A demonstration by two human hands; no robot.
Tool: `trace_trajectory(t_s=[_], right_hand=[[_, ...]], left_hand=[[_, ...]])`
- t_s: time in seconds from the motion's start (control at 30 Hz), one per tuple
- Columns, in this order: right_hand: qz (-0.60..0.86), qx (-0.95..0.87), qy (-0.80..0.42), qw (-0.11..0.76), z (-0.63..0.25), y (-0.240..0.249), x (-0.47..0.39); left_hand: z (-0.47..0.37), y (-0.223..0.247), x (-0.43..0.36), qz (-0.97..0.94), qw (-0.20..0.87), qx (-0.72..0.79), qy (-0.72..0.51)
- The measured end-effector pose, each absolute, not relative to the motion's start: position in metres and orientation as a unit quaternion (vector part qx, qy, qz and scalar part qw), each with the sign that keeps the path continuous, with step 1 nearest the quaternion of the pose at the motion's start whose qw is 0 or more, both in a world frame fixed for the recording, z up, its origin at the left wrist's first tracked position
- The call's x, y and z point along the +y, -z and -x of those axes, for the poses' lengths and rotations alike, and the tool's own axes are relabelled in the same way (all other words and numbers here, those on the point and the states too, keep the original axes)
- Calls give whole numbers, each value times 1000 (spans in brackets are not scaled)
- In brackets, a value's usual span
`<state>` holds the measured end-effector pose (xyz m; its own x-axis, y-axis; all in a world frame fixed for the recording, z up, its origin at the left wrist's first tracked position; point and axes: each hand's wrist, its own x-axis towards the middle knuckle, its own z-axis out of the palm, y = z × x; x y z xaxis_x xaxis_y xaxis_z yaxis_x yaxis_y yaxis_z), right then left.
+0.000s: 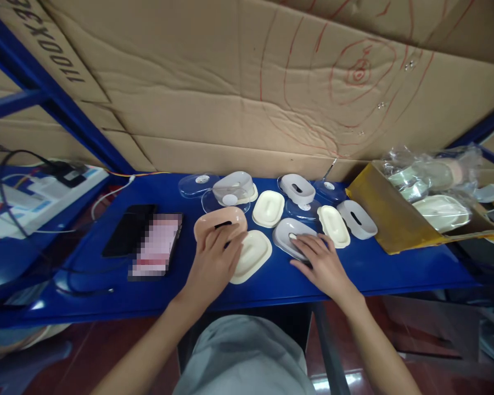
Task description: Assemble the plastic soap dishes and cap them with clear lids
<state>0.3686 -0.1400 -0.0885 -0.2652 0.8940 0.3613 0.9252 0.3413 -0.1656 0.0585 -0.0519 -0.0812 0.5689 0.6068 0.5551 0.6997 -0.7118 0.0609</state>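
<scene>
My left hand (214, 262) lies over the near edge of a peach oval dish with a dark slot (218, 217), its fingers stretched out. Under and beside those fingers is a cream oval tray (253, 257); part of it is hidden. My right hand (324, 262) rests with spread fingers on a grey oval dish (286, 230), thumb apart near its front rim. Just right of it lie a long cream tray (334, 226) and another grey slotted dish (358, 219). Behind, between the hands, sits a cream oval piece (268, 208).
Clear lids (226, 201), a light oval dish (236, 180) and a grey slotted dish (298, 189) stand at the back. A yellow-edged cardboard box (389, 225) with wrapped pieces is at right. A phone (156, 247), a black flat object (125, 230) and a power strip (45, 197) are left.
</scene>
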Motion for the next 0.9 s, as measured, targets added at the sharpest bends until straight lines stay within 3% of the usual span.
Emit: trace_trajectory(t_s=[0.17, 0.3, 0.57, 0.9], right_hand=[[598, -762, 24, 248, -367, 83, -120], [630, -713, 102, 289, -394, 74, -102], [698, -636, 231, 234, -455, 76, -85], [621, -748, 145, 184, -405, 72, -14]], left_hand=[[-53, 88, -90, 913, 20, -337, 229], [-42, 97, -92, 921, 11, -328, 210], [-33, 104, -78, 887, 52, -392, 240], [-56, 88, -77, 871, 62, -400, 277]])
